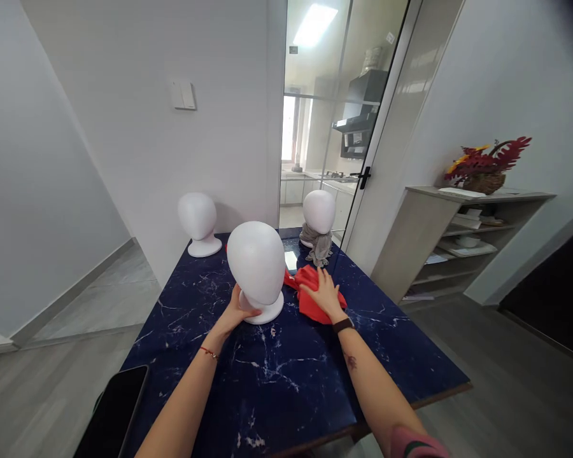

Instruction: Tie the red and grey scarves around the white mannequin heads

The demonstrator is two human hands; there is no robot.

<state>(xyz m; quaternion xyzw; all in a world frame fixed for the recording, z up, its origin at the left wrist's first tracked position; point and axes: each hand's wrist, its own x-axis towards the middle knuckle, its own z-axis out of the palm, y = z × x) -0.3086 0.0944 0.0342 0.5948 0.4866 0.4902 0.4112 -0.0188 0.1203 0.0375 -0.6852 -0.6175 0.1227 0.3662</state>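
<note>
A white foam mannequin head (256, 261) stands upright on its round base in the middle of the table. My left hand (236, 315) is wrapped around the left side of its neck and base, thumb across the front. To the right of it lies a crumpled red cloth (315, 310). On top of this cloth rests my right hand (323, 294), its fingers spread and stretched forward. Farther back are a bare mannequin head (197, 215) on the left and another mannequin head (319, 210) on the right, with a grey scarf (318, 245) around its neck.
The dark blue marbled table (272, 407) stands close to the wall and a glass door (315, 127). A black phone (117, 407) sits at the near left. Beyond the right edge is a shelf unit (401, 242) with a flower basket (484, 183) on top.
</note>
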